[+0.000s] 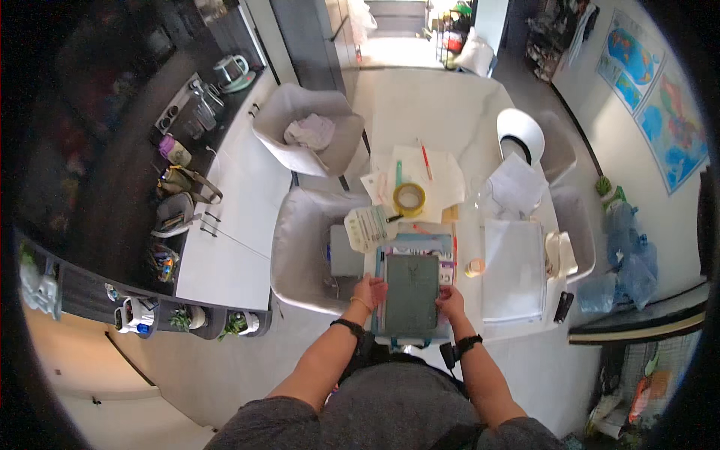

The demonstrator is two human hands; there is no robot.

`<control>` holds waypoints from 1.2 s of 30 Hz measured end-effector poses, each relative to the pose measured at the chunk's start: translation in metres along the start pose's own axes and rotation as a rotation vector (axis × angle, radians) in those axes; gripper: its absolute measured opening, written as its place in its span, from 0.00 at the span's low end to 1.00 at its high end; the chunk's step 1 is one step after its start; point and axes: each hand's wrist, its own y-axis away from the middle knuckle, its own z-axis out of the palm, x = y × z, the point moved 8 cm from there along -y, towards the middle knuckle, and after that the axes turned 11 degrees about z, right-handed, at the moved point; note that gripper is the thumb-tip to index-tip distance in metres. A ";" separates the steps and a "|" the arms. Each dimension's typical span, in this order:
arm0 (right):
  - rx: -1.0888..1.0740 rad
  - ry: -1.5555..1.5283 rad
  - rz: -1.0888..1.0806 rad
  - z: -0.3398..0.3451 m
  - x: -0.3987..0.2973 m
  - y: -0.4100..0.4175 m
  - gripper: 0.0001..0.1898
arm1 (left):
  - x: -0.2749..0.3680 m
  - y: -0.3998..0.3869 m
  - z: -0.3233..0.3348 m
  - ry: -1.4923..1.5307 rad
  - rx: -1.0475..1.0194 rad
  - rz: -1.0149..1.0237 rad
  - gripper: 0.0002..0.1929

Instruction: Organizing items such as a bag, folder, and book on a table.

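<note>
A dark green-grey notebook or case (412, 295) lies on a stack with a blue folder (444, 243) and papers, at the near edge of the white table (467, 112). My right hand (451, 304) grips the notebook's right edge, fingers curled. At its left side is my left hand (369, 292), fingers apart, beside the stack; whether it touches the stack is unclear. Beyond the stack are a roll of yellow tape (409, 199), a black marker (394, 218), a printed card or packet (368, 228), a green ruler (399, 172) and a red pencil (426, 162) on white paper.
At right on the table are a clear plastic folder (513, 270), a small orange-and-white roll (475, 267), a white cap (520, 132), crumpled paper (517, 183) and a black stapler-like object (563, 306). Grey chairs (298, 253) stand at left, one holding a grey box (346, 250).
</note>
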 end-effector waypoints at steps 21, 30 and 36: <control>0.246 0.260 -0.068 -0.011 -0.124 0.025 0.21 | 0.113 -0.007 -0.004 0.122 -0.020 0.268 0.10; 0.382 0.169 -0.334 0.034 -0.248 -0.037 0.23 | 0.156 -0.081 -0.010 -0.107 -0.003 0.236 0.24; 0.458 0.223 -0.222 0.053 -0.262 -0.096 0.23 | 0.173 -0.072 0.042 -0.145 -0.334 0.087 0.18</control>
